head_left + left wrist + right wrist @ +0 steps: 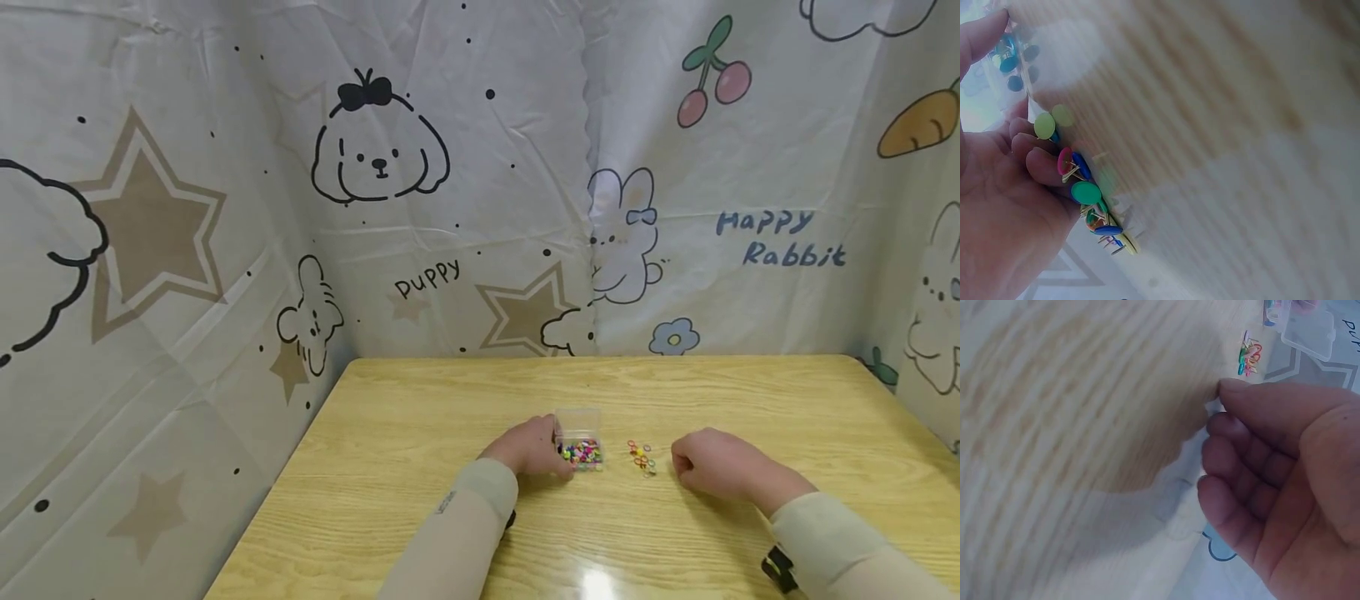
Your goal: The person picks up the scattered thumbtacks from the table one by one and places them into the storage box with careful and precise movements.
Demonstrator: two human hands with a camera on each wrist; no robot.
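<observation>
My left hand (534, 446) grips the left side of a small clear plastic box (577, 417), its thumb at the near corner. The box is full of thumbtacks (588, 452) with flat, bright heads; its clear lid stands raised at the back. In the left wrist view, green-headed (1086, 192) and blue-headed tacks with gold-coloured pins show close by the curled fingertips (1044, 167). A few loose thumbtacks (642, 458) lie on the table between the box and my right hand (723, 462). That hand hangs low over the tabletop, fingers loosely curled, nothing visible in them.
The wood-grain table (420, 400) reaches back to a white cloth curtain (465, 225) printed with cartoon animals, stars and fruit. More of the cloth hangs along the left and right sides. Dark camera straps sit at both sleeves.
</observation>
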